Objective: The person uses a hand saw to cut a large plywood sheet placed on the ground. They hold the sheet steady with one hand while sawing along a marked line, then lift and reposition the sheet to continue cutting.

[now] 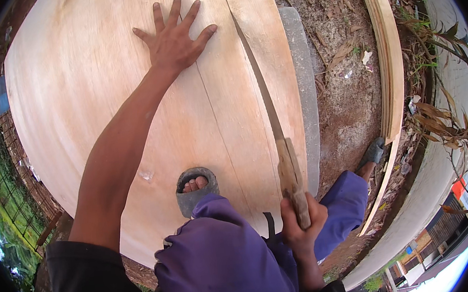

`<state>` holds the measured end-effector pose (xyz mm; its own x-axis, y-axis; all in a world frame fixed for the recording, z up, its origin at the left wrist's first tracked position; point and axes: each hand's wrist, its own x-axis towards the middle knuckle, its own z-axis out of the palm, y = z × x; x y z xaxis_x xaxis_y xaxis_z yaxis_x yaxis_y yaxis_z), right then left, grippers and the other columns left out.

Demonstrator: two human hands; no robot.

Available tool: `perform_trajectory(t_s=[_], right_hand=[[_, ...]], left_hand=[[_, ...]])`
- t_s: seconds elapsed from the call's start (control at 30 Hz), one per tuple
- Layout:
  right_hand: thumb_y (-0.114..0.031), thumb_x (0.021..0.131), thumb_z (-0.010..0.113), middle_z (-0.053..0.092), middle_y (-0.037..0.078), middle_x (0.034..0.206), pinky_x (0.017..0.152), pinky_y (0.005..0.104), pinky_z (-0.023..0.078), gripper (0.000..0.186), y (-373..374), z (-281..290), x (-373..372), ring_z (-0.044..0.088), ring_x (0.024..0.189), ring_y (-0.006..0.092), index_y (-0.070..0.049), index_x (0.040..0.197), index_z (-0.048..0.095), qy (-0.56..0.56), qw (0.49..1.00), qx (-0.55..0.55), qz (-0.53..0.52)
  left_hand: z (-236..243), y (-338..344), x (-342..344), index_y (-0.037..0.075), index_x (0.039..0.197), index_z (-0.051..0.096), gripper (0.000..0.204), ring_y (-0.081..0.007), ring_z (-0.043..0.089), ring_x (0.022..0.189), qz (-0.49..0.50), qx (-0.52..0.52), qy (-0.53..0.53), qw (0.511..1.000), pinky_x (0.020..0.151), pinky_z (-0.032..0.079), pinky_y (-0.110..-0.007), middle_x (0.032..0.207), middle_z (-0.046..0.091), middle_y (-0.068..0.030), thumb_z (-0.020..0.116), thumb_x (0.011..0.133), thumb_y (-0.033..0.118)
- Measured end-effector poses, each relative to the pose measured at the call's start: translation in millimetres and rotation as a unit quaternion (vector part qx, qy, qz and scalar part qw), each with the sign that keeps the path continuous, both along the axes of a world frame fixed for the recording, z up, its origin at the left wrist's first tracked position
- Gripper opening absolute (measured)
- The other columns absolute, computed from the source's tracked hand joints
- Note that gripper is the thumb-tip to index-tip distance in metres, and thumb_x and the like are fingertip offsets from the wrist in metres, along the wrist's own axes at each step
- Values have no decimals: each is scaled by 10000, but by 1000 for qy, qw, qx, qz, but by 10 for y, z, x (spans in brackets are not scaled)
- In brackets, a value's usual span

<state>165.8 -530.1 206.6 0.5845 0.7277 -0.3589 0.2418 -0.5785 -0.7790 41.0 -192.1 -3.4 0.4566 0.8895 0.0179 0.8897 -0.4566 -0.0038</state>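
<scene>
A large sheet of pale plywood [101, 96] lies in front of me. My left hand [174, 44] presses flat on its far part, fingers spread, beside a thin dark line running lengthwise. My right hand [303, 220] is closed around the worn wooden handle [290, 177] of a handsaw. From the handle, the saw's narrow dark blade [262, 88] points away from me, along a cut near the sheet's right side. The cut continues as a thin gap toward the far edge. How deep the blade sits in the wood I cannot tell.
My left foot in a grey sandal [197, 187] stands on the plywood; my right foot [372, 153] is on the ground at right. A grey slab [304, 84] shows beneath the sheet's right edge. Long plywood strips [388, 60] lie farther right, beside a pale wall and dry plants [443, 122].
</scene>
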Motion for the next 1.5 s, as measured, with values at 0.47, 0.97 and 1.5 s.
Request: perform_trajectory(t_s=[0.47, 0.97, 1.5], right_hand=[[-15, 886, 699, 448, 29, 518, 434, 306, 322, 329, 675, -556, 14, 421, 494, 38, -19, 658, 462, 48, 996, 46, -54], [-18, 893, 702, 434, -8, 521, 440, 289, 295, 339, 363, -156, 65, 394, 517, 20, -27, 656, 459, 75, 994, 20, -71], [0, 847, 710, 478, 29, 516, 440, 290, 340, 296, 120, 189, 36, 465, 509, 35, -16, 652, 488, 76, 993, -18, -91]], left_hand=[[44, 45, -30, 339, 1564, 449, 719, -394, 110, 1586, 4, -4, 8, 1000, 1112, 61, -857, 1715, 238, -29, 463, 967, 739], [63, 795, 1081, 285, 1606, 371, 780, -347, 300, 1540, -115, -131, -48, 983, 1203, 282, -673, 1670, 336, -63, 520, 962, 700], [0, 943, 1411, 304, 1625, 303, 1049, -327, 324, 1526, -107, -109, 97, 984, 1104, 220, -871, 1665, 329, -51, 628, 783, 838]])
